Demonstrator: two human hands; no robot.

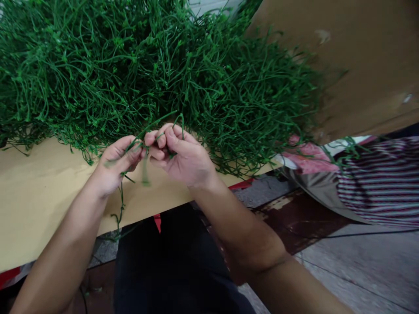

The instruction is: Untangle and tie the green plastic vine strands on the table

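My left hand (pixel 121 158) pinches a thin green artificial plant stem (pixel 154 120) between thumb and fingers, just over the near edge of the table. Close beside it on the right, my right hand (pixel 183 153) is closed with a thin green strand between its fingers; one bent piece sticks up above the thumb. Short green ends hang blurred below the fingertips. A knotted green strand (pixel 121 205) dangles under my left hand past the table edge. Behind both hands lies a large heap of green plastic stems (pixel 137 65) with small leafy tips.
The heap covers the back of the tan tabletop (pixel 39 183). A large brown board (pixel 366 56) stands at the right. Striped cloth (pixel 382 179) and pink fabric (pixel 307 156) lie below it. A dark cable (pixel 366 234) crosses the floor on the right.
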